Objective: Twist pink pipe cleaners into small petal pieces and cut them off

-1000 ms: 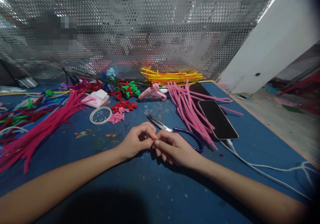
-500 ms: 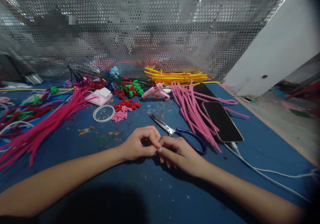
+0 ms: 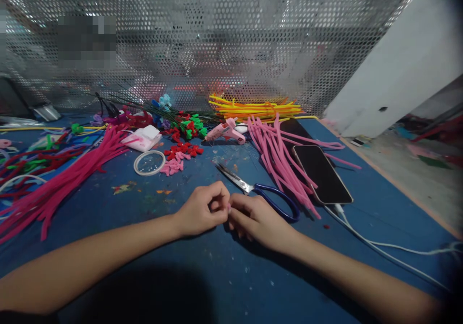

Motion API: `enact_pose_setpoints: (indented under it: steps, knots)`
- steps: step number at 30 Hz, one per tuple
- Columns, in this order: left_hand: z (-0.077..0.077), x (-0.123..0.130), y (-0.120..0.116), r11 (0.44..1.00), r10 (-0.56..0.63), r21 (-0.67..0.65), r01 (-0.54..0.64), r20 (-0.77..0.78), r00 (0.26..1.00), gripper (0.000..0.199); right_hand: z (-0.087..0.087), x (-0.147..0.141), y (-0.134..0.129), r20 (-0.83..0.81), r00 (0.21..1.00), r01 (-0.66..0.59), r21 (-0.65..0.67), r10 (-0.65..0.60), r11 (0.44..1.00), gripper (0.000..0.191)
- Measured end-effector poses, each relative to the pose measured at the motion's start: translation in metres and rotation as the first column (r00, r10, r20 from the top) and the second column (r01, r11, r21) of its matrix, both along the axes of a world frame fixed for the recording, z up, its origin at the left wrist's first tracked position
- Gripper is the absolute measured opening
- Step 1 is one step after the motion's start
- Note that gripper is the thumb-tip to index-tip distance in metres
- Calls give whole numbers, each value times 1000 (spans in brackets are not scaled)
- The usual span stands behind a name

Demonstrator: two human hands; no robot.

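Observation:
My left hand (image 3: 203, 208) and my right hand (image 3: 261, 219) meet fingertip to fingertip over the blue table. Both are closed in a pinch on a tiny pink piece (image 3: 229, 208), mostly hidden by the fingers. Just behind my right hand lie scissors with dark blue handles (image 3: 277, 201), their blades pointing back and left. Pink fuzzy stems (image 3: 280, 165) lie beyond the scissors. Small pink twisted pieces (image 3: 174, 165) and red ones (image 3: 183, 149) sit behind my left hand, beside a clear round ring (image 3: 149, 163).
A phone (image 3: 321, 174) with a white cable (image 3: 383, 255) lies at right. Toward the back are a pink glue gun (image 3: 226, 131), yellow stems (image 3: 253, 109) and a white packet (image 3: 142, 138). Magenta stems (image 3: 72, 179) spread at left. A perforated metal panel (image 3: 202, 39) stands behind.
The fingertips of both hands have shifted slightly, and a bit of pink now shows between them. The objects on the table have stayed put.

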State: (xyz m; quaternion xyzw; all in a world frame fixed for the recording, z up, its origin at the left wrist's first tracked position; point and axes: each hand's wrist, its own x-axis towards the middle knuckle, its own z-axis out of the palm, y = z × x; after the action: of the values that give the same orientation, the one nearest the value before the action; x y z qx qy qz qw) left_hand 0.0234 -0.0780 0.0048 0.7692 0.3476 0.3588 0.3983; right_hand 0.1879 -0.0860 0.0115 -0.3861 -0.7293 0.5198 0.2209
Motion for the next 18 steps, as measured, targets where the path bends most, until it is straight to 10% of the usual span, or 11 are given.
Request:
enact_pose_setpoints:
  steps: [18]
  knots:
    - [1,-2,6,956,284,88,-281,-25,958,21,-2,-3,2,-117,983,119,-174,-140,978,20]
